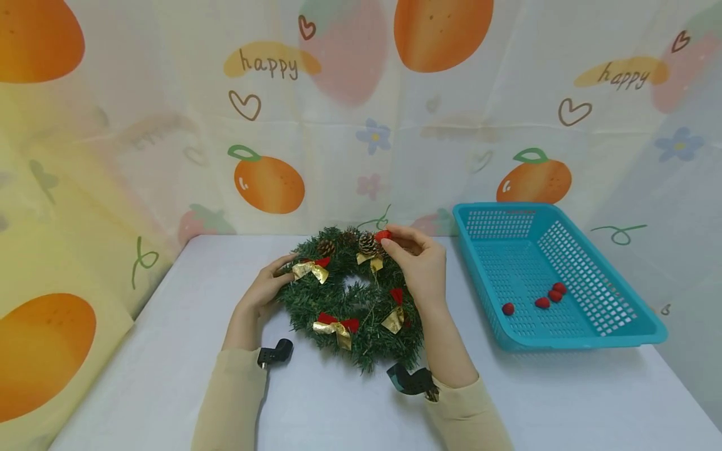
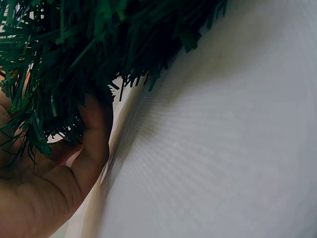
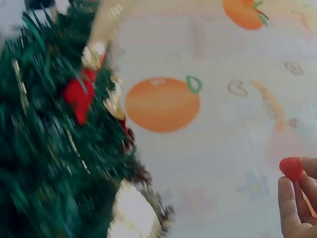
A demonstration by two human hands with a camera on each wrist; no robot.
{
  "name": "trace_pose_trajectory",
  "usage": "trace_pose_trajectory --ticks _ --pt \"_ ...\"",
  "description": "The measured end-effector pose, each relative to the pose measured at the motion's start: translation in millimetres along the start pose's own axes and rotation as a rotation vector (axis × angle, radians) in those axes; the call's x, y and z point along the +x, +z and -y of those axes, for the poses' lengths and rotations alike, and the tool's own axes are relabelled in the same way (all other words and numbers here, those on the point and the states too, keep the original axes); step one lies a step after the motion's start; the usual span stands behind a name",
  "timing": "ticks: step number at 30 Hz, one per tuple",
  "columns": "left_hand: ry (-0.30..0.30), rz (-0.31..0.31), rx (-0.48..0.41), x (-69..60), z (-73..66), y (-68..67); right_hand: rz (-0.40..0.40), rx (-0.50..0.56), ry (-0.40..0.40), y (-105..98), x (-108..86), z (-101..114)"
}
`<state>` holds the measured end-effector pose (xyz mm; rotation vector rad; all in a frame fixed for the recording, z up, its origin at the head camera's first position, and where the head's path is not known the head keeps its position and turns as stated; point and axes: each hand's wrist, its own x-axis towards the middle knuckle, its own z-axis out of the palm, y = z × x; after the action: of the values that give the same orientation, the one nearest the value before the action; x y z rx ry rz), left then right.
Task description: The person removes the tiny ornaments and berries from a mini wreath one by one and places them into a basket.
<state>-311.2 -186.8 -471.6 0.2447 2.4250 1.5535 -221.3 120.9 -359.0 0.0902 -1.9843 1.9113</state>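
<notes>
A green wreath (image 1: pixel 366 341) with gold and red bows and brown pinecones (image 1: pixel 368 243) lies on the white table. At its left edge the left hand (image 1: pixel 262 289) holds the wreath; in the left wrist view that hand's (image 2: pixel 54 188) fingers curl around the green needles (image 2: pixel 99 44). Above the wreath's upper right part, the right hand (image 1: pixel 423 269) pinches a small red berry (image 1: pixel 382 235) between thumb and fingers, near a pinecone. The right wrist view shows the red berry (image 3: pixel 291 169) in the right hand's (image 3: pixel 299 203) fingertips, apart from the wreath (image 3: pixel 54 163).
A turquoise basket (image 1: pixel 485 282) stands to the right of the wreath, with several red berries (image 1: pixel 543 303) on its bottom. Behind the table (image 1: pixel 186 300) hangs a printed cloth (image 1: pixel 338 156) with oranges and hearts. A black wrist camera (image 1: pixel 275 353) sits at the left sleeve.
</notes>
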Motion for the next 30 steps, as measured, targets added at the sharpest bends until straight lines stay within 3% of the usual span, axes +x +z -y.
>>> trace_pose_trajectory --ticks 4,23,30 --pt "0.000 -0.009 0.020 -1.2 0.6 -0.8 -0.040 0.021 0.046 -14.8 1.5 17.1" --pt "0.007 -0.002 -0.006 -1.5 -0.2 1.4 -0.234 0.016 -0.011 -69.9 11.5 24.5" --pt "-0.013 0.001 -0.046 -1.7 -3.9 1.3 -0.317 0.141 0.026 -89.1 15.7 24.5"
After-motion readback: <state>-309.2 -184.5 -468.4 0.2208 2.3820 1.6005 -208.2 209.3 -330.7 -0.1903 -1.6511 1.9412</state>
